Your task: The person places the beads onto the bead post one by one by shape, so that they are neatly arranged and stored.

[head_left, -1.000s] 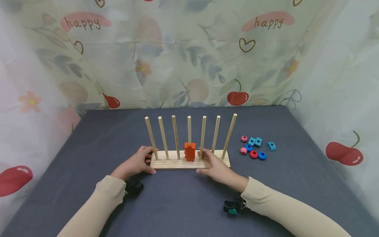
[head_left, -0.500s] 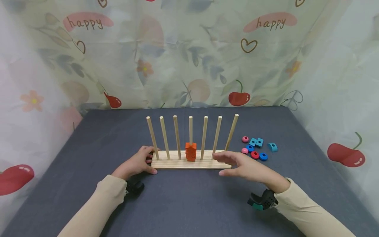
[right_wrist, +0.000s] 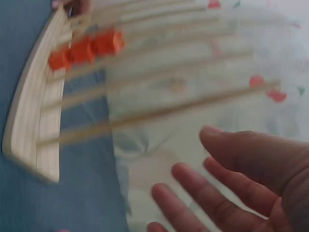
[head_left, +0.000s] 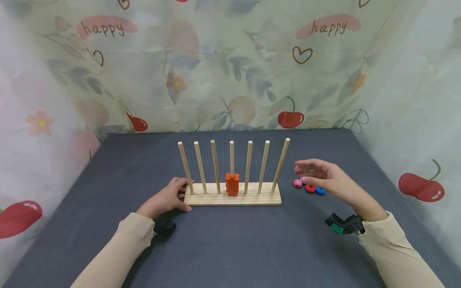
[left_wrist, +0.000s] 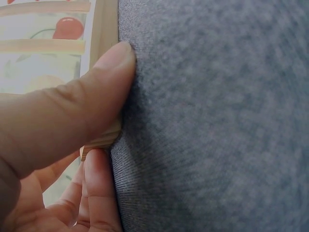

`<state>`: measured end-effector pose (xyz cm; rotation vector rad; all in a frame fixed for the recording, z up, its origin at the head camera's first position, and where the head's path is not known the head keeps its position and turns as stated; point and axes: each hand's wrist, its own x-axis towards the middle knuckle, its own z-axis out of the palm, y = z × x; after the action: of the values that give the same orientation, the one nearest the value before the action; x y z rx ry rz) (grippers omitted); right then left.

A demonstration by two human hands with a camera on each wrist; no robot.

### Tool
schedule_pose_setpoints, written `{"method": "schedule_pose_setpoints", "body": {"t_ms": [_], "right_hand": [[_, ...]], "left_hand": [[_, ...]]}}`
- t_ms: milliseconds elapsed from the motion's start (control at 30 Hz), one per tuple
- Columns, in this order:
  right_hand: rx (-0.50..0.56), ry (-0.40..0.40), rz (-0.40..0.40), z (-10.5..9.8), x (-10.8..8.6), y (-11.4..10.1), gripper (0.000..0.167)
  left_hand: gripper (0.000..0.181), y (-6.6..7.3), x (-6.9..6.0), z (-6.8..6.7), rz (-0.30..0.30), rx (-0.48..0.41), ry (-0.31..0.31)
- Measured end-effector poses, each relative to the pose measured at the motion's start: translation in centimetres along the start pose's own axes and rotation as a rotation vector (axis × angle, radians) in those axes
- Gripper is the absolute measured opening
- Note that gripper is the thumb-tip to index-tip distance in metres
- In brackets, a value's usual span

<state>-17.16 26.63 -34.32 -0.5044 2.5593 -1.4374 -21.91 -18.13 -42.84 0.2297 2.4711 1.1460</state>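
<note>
A wooden peg rack (head_left: 205, 200) with several upright pegs stands mid-table. Orange beads (head_left: 232, 185) are stacked on its middle peg; the right wrist view shows three orange pieces (right_wrist: 82, 50) there. My left hand (head_left: 168, 199) grips the rack's left end, thumb (left_wrist: 104, 79) along the front edge and fingers round the end. To the right of the rack, my right hand (head_left: 329, 179) hovers over the loose beads with fingers spread and nothing held. A pink bead (head_left: 297, 183), a red ring (head_left: 310, 189) and a blue ring (head_left: 320, 191) show below it; the light-blue beads are hidden.
The dark grey tabletop (head_left: 230, 248) reaches back to a printed curtain (head_left: 216, 80), with more curtain at both sides. Black wrist cameras (head_left: 345, 224) sit under both sleeves.
My right hand has left the rack's base near the orange stack and moved right to above the loose beads. My left hand has kept its grip on the rack's left end.
</note>
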Motion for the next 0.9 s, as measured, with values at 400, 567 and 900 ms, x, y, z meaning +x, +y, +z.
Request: {"method": "schedule_pose_setpoints", "body": {"t_ms": [400,567,900], "right_hand": [[-0.064,0.199,0.09,-2.2,1.5,4.3,0.051],[-0.097,0.214,0.116,-2.3,2.4,5.9,0.053],[-0.136,0.173,0.204,-2.2,4.4,7.8,0.06]], "left_hand": [[0.083,0.1,0.0,-0.1,0.028,-0.001,-0.012],[0.083,0.1,-0.1,-0.1,0.017,-0.003,-0.007],[0.082,0.0,-0.2,-0.1,0.029,-0.009,-0.006]]}}
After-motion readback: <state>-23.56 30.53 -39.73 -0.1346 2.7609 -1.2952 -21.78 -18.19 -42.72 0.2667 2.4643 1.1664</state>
